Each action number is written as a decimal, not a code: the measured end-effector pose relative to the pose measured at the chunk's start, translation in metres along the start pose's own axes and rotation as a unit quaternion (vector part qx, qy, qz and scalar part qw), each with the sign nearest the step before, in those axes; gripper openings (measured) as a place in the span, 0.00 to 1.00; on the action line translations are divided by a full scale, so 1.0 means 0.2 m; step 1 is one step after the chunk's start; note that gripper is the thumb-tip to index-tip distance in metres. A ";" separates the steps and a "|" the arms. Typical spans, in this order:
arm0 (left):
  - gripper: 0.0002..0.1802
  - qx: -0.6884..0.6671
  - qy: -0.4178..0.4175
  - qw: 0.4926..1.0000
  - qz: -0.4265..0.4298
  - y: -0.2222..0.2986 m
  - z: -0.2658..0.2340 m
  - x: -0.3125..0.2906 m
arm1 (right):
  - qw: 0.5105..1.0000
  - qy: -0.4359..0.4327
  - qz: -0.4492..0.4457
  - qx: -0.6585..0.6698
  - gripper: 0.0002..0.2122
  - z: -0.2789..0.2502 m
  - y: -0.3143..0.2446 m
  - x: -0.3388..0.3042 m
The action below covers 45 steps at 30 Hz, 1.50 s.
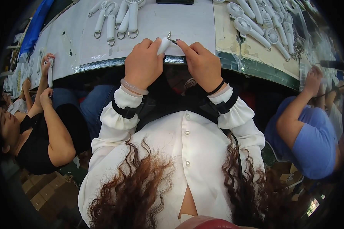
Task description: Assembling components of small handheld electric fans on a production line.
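At the table's near edge, my left hand (143, 64) is closed around a white handheld fan (164, 45). Only part of its smooth handle shows; the fan head is hidden by the hand. A small metal loop (169, 34) sticks up from the handle's far end. My right hand (204, 65) pinches a thin, dark metal piece (172, 41) between thumb and forefinger, its tip at the loop; its exact kind is too small to tell. Beyond my left hand lie several finished-looking white fans (133, 17) with metal rings on their handle ends.
A heap of white fans (272, 36) covers the table (195, 26) at the right, beside loose metal rings (297, 49). A dark object (175, 1) lies at the far edge. Co-workers sit close on both sides; the left one's hand holds a white fan (50, 70).
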<state>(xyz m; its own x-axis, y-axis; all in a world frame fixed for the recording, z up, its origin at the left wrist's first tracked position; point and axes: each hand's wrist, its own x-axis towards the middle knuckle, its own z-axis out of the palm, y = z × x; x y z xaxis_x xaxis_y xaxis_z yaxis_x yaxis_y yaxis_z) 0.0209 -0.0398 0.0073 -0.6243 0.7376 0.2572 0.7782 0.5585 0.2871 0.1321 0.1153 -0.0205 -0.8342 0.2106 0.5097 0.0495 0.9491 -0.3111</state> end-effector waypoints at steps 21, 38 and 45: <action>0.22 -0.468 -0.169 0.867 -0.040 -0.04 -0.06 -0.01 | 0.902 0.024 0.179 0.393 0.11 -0.03 0.17 0.24; 0.22 -0.867 -0.044 0.477 -0.139 -0.05 -0.12 0.08 | 0.823 -0.165 0.263 0.476 0.08 0.08 0.13 0.36; 0.24 -0.570 -0.033 0.815 -0.096 -0.11 0.03 0.29 | 0.916 -0.072 0.192 0.345 0.10 0.23 0.25 0.45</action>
<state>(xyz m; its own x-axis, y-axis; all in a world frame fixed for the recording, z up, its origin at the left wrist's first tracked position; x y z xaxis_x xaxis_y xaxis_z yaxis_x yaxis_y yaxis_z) -0.0312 -0.0077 0.0108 -0.6927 0.7182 0.0662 0.0731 -0.0214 0.9971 0.0333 0.1705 -0.0272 -0.8940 0.4181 0.1614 0.0364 0.4267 -0.9036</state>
